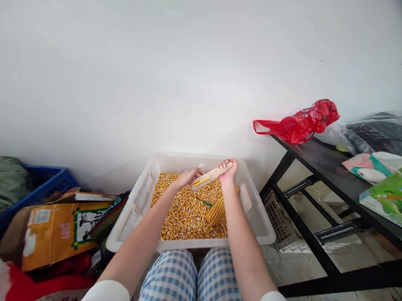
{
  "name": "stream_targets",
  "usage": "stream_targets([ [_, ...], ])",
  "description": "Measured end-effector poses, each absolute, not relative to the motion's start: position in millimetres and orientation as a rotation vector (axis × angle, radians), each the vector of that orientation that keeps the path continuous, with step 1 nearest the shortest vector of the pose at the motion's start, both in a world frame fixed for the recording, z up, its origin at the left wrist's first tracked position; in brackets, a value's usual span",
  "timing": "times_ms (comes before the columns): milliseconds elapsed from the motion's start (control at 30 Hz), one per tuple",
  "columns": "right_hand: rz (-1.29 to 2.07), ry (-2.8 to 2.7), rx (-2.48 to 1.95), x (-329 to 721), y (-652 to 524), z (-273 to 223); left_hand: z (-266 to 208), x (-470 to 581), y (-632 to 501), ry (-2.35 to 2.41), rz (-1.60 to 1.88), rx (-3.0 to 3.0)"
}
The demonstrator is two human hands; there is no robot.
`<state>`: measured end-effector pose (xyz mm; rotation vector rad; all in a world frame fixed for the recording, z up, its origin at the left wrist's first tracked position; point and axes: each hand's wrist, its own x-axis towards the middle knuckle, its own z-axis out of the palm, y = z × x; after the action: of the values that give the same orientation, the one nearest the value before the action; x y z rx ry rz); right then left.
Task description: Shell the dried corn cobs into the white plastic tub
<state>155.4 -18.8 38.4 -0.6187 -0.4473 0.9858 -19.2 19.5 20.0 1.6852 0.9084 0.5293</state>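
Observation:
My right hand (228,170) is closed around the far end of a corn cob (210,175). Most of that cob is bare and pale, with a few rows of yellow kernels left at its near end. Beside this end is my left hand (186,178), its fingers stretched out and slightly blurred; I cannot tell whether they touch the cob. Below both hands, loose corn kernels (182,213) cover the floor of a translucent plastic bin (132,217). Unshelled corn ears (215,212) lie on them, partly hidden by my right forearm. A thin green object (204,202) pokes out beside the ears.
A white wall rises behind the bin. At right, a black table (338,174) carries a red plastic bag (301,121) and a green box (394,195). A crate (280,218) sits beneath it. Cardboard (56,232) and a blue crate (53,184) crowd the left.

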Motion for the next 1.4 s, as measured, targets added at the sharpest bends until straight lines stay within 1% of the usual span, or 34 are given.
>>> stream_targets([
  [67,0.978,-0.404,-0.616,164,-18,33,23,-14,8,0.816,0.429,1.806],
  [167,0.961,-0.351,-0.651,177,-19,22,22,-6,-5,0.78,0.333,1.792],
  [367,0.996,-0.341,-0.62,193,-18,2,13,4,-11,0.744,0.373,1.773],
  [467,1.036,-0.333,-0.557,195,-17,-3,13,5,-11,0.666,0.33,1.796],
  [700,1.13,-0.362,-0.45,190,-18,0,17,2,-14,0.661,0.228,1.705],
  [867,1.246,-0.493,-0.392,181,-21,12,15,2,-18,0.52,0.156,1.557],
  [1033,1.337,-0.553,-0.339,176,-23,16,7,7,-21,0.436,0.195,1.453],
  [1167,1.422,-0.603,-0.319,177,-23,17,5,12,-22,0.393,0.259,1.602],
  [1267,1.412,-0.613,-0.295,180,-25,17,6,16,-23,0.377,0.336,1.722],
  [1400,1.379,-0.6,-0.293,182,-27,19,7,22,-24,0.389,0.354,1.804],
])
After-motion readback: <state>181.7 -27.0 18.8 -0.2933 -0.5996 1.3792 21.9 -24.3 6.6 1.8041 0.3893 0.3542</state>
